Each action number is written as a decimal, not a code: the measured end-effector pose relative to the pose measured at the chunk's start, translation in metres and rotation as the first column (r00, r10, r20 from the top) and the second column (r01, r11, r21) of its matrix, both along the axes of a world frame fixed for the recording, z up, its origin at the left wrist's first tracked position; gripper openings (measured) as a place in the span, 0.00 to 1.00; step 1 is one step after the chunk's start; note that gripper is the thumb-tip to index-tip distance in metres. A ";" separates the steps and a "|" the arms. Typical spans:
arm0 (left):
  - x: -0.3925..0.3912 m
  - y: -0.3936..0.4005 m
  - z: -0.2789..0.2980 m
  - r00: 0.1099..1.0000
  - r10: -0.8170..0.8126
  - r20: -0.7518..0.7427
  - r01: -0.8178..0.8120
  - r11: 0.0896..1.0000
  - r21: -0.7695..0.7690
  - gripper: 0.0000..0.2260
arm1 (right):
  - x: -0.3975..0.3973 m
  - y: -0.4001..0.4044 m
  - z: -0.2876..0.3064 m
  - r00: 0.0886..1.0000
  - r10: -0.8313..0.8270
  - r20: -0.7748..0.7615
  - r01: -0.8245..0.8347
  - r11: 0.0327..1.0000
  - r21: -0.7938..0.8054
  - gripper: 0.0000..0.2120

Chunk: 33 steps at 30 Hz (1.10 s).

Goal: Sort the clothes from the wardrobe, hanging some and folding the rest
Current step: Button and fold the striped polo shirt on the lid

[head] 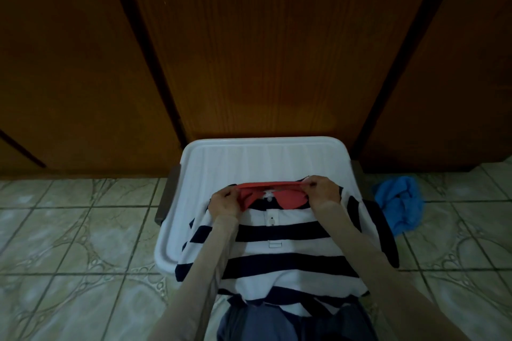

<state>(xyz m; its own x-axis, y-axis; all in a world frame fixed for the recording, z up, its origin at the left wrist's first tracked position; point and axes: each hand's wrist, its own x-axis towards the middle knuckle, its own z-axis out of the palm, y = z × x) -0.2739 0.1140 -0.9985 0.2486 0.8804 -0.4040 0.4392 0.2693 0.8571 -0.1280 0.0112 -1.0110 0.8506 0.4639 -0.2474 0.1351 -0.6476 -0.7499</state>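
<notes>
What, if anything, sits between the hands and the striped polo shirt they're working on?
Nothing visible. The left hand and right hand already pinch the red collar of the striped polo shirt, which lies spread on the white tray.

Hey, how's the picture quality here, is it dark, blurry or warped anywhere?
Head view: dim overall, the wooden wardrobe doors nearly swallowed in shadow; the white tray and striped polo shirt are the brightest parts; wide-angle lens splays the door edges outward; both hands on the red collar look slightly soft.
</notes>
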 end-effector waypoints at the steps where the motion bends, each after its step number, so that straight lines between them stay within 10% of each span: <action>1: 0.000 0.005 0.000 0.999 0.024 0.025 -0.020 0.990 -0.137 0.11 | 0.000 0.002 0.001 0.999 -0.031 -0.033 0.031 1.000 0.001 0.08; 6: -0.005 0.027 0.002 0.916 0.308 0.259 -0.084 0.776 -0.626 0.10 | 0.006 0.005 0.006 0.951 -0.118 -0.286 0.144 0.987 0.071 0.11; 12: -0.013 0.037 0.006 0.929 0.276 0.246 0.019 0.629 -0.778 0.11 | 0.008 -0.004 0.020 0.583 -0.167 -0.795 0.438 0.889 0.134 0.02; 15: -0.013 0.042 0.002 0.945 0.233 0.227 0.020 0.655 -0.755 0.11 | 0.010 -0.008 0.027 0.450 -0.092 -0.888 0.494 0.854 0.162 0.16; 26: -0.009 0.043 -0.004 0.913 0.269 0.307 -0.002 0.755 -0.656 0.12 | 0.026 -0.021 0.033 0.327 0.023 -0.945 0.411 0.897 0.164 0.08; 33: 0.006 0.028 0.007 0.990 -0.023 0.138 0.048 0.983 -0.175 0.13 | 0.029 -0.029 0.032 0.300 0.073 -0.951 0.531 0.815 0.230 0.04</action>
